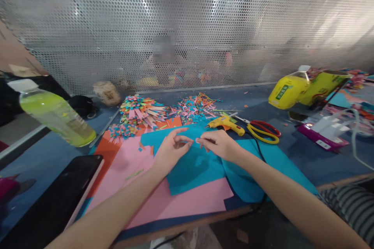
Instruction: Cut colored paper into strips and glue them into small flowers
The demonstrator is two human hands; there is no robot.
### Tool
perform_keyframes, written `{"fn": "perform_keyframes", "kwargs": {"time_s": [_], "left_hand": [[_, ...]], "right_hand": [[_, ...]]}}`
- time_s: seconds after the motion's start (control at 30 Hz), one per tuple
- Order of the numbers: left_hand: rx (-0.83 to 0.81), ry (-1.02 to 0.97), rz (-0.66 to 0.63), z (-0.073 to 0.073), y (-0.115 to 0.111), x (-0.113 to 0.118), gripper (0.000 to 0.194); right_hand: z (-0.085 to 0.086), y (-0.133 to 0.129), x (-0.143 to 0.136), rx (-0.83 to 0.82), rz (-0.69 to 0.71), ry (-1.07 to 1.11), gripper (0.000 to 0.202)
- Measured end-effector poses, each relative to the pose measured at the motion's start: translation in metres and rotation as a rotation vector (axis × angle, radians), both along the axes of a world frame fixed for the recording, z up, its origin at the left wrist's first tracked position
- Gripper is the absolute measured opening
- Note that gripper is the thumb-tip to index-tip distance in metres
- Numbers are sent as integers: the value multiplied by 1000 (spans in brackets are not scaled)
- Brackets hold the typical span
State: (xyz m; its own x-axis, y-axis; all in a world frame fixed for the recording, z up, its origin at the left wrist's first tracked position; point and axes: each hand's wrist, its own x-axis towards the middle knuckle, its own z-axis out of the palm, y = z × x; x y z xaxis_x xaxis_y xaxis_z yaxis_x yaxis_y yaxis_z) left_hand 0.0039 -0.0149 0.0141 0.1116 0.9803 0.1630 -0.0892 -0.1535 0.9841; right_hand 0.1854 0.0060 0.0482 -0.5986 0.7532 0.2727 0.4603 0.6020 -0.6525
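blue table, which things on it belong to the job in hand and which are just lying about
Likely for the job:
blue paper
pink paper
orange paper
paper strips
glue gun
scissors

Probably just lying about:
green bottle
yellow bottle
black slab

No text is legible. On the right, a yellow bottle [295, 81] carries a green label [283, 92] with pale characters, too small and blurred to read. Faint print on the left bottle [58, 114] is equally unclear.
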Motion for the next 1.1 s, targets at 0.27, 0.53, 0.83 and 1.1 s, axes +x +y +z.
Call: {"fn": "perform_keyframes", "kwargs": {"time_s": [0.27, 0.53, 0.83, 1.1], "left_hand": [[-9, -1, -50, 2, -5, 4, 45], [-21, -3, -31, 3, -5, 4, 44], [-2, 25, -12, 4, -6, 4, 49], [-13, 34, -9, 5, -6, 4, 51]], "right_hand": [[0, -4, -2, -73, 24, -16, 35], [-1, -4, -3, -294, 20, 75, 37], [-1, -3, -5, -428, 69, 193, 28], [-3, -1, -4, -525, 82, 223, 30]]}}
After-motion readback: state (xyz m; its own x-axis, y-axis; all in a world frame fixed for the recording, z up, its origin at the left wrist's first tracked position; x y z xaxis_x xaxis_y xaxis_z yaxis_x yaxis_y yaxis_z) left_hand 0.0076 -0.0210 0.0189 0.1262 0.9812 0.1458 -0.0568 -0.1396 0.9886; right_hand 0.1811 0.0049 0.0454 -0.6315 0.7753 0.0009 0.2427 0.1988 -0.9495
